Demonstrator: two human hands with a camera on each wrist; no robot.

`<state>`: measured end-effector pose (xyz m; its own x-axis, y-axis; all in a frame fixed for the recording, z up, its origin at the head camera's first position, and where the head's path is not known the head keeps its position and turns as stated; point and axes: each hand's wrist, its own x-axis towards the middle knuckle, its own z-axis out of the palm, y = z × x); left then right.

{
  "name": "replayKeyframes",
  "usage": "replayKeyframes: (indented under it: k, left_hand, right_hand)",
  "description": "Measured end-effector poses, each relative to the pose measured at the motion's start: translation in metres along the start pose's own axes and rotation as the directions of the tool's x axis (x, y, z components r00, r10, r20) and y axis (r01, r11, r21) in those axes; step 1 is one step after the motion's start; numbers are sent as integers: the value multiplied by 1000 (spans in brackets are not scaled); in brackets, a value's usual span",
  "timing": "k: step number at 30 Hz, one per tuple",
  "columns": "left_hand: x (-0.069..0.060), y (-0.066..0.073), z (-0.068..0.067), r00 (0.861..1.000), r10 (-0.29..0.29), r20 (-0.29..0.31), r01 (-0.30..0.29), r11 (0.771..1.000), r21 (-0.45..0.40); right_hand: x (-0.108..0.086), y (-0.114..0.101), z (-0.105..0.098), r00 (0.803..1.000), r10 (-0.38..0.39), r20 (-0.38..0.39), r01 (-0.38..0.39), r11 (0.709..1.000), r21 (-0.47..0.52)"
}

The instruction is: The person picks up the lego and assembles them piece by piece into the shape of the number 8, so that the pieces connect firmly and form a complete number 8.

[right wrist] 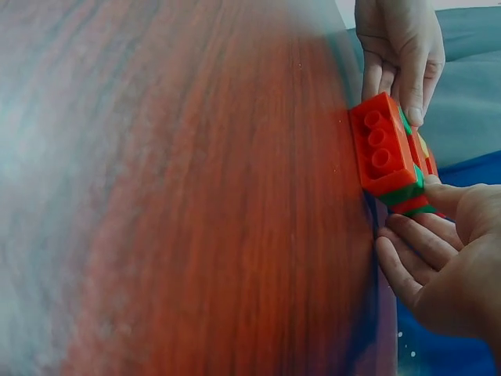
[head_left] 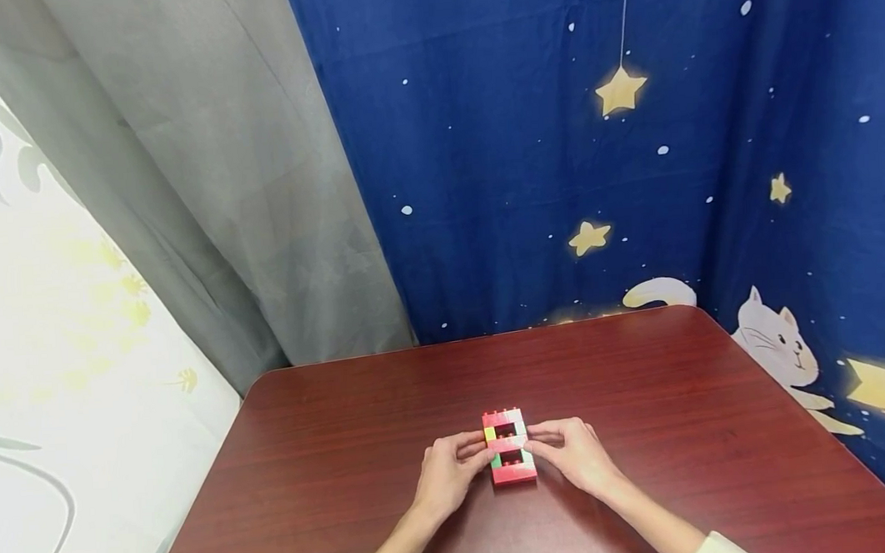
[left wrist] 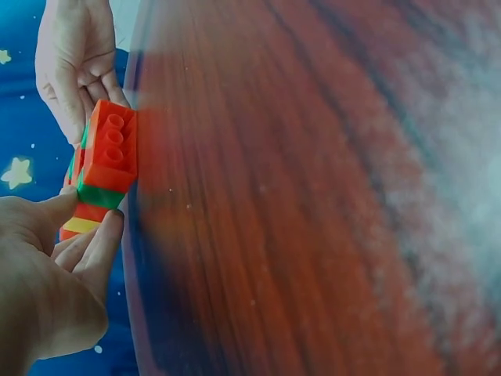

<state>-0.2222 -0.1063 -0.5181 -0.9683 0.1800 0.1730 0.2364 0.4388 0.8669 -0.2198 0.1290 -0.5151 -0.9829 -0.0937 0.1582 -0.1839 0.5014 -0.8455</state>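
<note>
A small stack of toy building blocks (head_left: 514,473) lies on the table between both hands. Long red blocks alternate with short yellow and green ones, leaving two gaps through the middle. On its left side my left hand (head_left: 445,475) pinches it between thumb and fingers. My right hand (head_left: 578,455) pinches the opposite side the same way. The left wrist view shows the hollow underside of the end red block (left wrist: 111,149), with round tubes inside. A green block (right wrist: 395,194) borders that red block in the right wrist view. Fingers hide parts of the sides.
A dark red-brown wooden table (head_left: 331,449) with rounded far corners extends around the blocks. Behind it hang a grey curtain (head_left: 258,194) and a blue curtain (head_left: 498,182) with stars and a white cat. A pale patterned curtain (head_left: 55,330) hangs on the left.
</note>
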Motion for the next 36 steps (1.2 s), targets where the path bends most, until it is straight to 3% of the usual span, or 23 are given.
replayKeyframes:
  k: [10, 16, 22, 36]
  left_hand:
    - [3, -2, 5, 1000, -26, -14, 26, 1000, -18]
    - [3, 0, 8, 998, -43, -38, 43, 999, 21]
    - [5, 0, 9, 997, -65, -52, 66, 998, 13]
    - [6, -3, 9, 996, -51, -70, 55, 997, 58]
  right_hand:
    - [1, 0, 3, 999, 0, -42, -2, 999, -47]
    - [2, 0, 6, 998, 4, -66, -8, 998, -55]
    - [4, 2, 8, 997, -1, -83, -1, 999, -34]
    - [5, 5, 10, 995, 6, -100, -5, 1000, 17]
